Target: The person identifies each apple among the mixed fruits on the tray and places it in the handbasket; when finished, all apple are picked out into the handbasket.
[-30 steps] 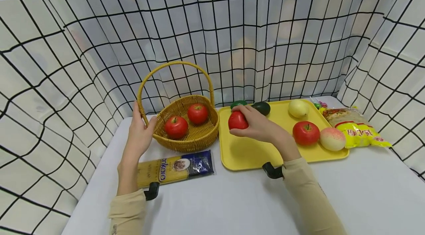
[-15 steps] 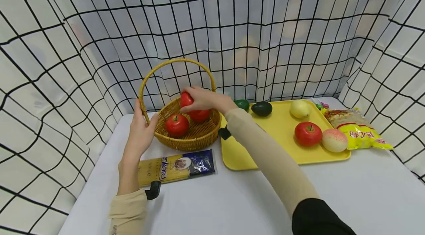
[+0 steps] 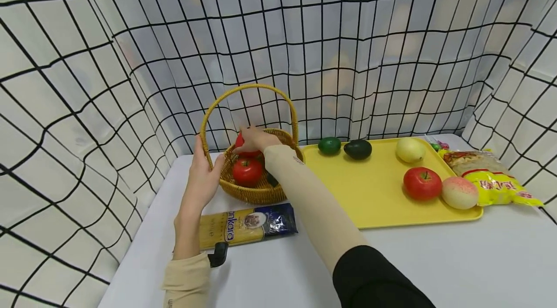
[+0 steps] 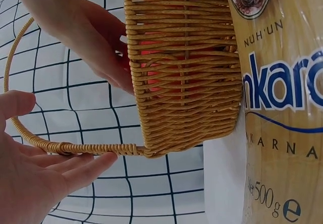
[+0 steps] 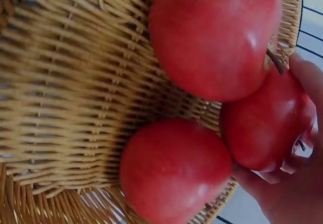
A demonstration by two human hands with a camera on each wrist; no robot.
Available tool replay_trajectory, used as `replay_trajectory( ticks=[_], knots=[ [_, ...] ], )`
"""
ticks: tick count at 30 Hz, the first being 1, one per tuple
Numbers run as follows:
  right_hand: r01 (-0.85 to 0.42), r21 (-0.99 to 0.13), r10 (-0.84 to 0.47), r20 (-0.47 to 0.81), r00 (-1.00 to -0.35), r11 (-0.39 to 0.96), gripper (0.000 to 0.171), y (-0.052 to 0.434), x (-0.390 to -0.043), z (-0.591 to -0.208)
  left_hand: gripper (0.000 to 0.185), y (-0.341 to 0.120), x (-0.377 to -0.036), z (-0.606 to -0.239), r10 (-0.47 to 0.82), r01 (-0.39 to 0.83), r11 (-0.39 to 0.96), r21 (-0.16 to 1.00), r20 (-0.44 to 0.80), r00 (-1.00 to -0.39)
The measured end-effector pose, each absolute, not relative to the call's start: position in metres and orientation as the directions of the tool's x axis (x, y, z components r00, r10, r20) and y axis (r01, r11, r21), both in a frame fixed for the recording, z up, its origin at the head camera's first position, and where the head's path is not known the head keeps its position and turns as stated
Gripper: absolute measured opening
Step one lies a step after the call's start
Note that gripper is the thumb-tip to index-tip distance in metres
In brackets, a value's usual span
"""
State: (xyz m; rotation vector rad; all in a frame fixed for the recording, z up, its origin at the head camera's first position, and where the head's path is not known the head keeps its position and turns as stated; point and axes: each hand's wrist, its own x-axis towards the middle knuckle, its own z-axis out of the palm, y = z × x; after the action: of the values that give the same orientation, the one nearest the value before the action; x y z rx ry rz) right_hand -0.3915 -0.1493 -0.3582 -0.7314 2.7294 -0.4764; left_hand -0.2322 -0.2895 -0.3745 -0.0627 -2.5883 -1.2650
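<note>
The wicker basket (image 3: 256, 187) stands near the table's (image 3: 435, 259) far left corner, close to the checked curtain (image 3: 130, 80) that walls the table in at 9, 12 and 3 o'clock. Open tabletop lies at 6 o'clock, toward the person. At the basket's 3 o'clock a yellow tray (image 3: 374, 201) sits just beside it, and at its 6 o'clock a pasta packet (image 3: 248, 226) lies flat, near the basket's base.

The left hand (image 3: 203, 183) rests at the basket's 9 o'clock side, fingers nearly straight and spread, touching the foot of the handle (image 3: 250, 88) without curling round it. The right hand (image 3: 254, 139) reaches over the rim from 3 o'clock, fingers curled round a red apple (image 5: 265, 123) at the far side of the bowl. That apple is smooth, glossy and evenly red, with a thin dark stem; in the wrist view it touches two more red apples (image 5: 212, 37) lying in the basket.

The handle arches upright over the bowl, and the forearm passes in front of it.

The tray holds a lime (image 3: 329, 145) and an avocado (image 3: 358, 149) at its 11 o'clock edge, a pale yellow fruit (image 3: 410, 150) at 1 o'clock, and another red apple (image 3: 422, 183) touching a peach (image 3: 460, 193) at 3 o'clock. A yellow snack bag (image 3: 491, 177) lies beside the tray's right rim.
</note>
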Motion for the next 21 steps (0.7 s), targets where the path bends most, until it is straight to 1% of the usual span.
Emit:
replay_trajectory(
  ticks=[2, 4, 6, 9, 14, 17, 21],
  knots=[
    [-0.443, -0.356, -0.524, -0.173, -0.834, 0.823, 0.081, -0.149, -0.39, -0.361, 0.086, -0.287, -0.233, -0.374, -0.076, 0.156, 0.622, 0.768, 0.257, -0.963],
    [-0.457, -0.366, -0.542, -0.173, -0.823, 0.811, 0.076, -0.149, -0.389, -0.362, 0.086, -0.286, -0.235, -0.372, -0.079, 0.155, 0.628, 0.763, 0.261, -0.962],
    [-0.443, -0.379, -0.54, -0.204, -0.817, 0.813, 0.076, -0.149, -0.387, -0.362, 0.086, -0.285, -0.235, -0.372, -0.08, 0.152, 0.631, 0.76, 0.259, -0.963],
    [-0.424, -0.398, -0.542, -0.254, -0.801, 0.814, 0.077, -0.149, -0.385, -0.363, 0.086, -0.285, -0.235, -0.372, -0.079, 0.143, 0.634, 0.76, 0.248, -0.965],
    [-0.45, -0.385, -0.569, -0.291, -0.769, 0.806, 0.083, -0.151, -0.38, -0.365, 0.086, -0.288, -0.231, -0.373, -0.09, 0.128, 0.637, 0.76, 0.239, -0.967],
    [-0.479, -0.338, -0.576, -0.306, -0.758, 0.81, 0.088, -0.151, -0.378, -0.367, 0.086, -0.289, -0.23, -0.373, -0.096, 0.119, 0.635, 0.763, 0.23, -0.968],
    [-0.515, -0.249, -0.571, -0.305, -0.762, 0.82, 0.084, -0.145, -0.379, -0.372, 0.086, -0.29, -0.231, -0.371, -0.083, 0.123, 0.636, 0.762, 0.225, -0.971]
  ],
)
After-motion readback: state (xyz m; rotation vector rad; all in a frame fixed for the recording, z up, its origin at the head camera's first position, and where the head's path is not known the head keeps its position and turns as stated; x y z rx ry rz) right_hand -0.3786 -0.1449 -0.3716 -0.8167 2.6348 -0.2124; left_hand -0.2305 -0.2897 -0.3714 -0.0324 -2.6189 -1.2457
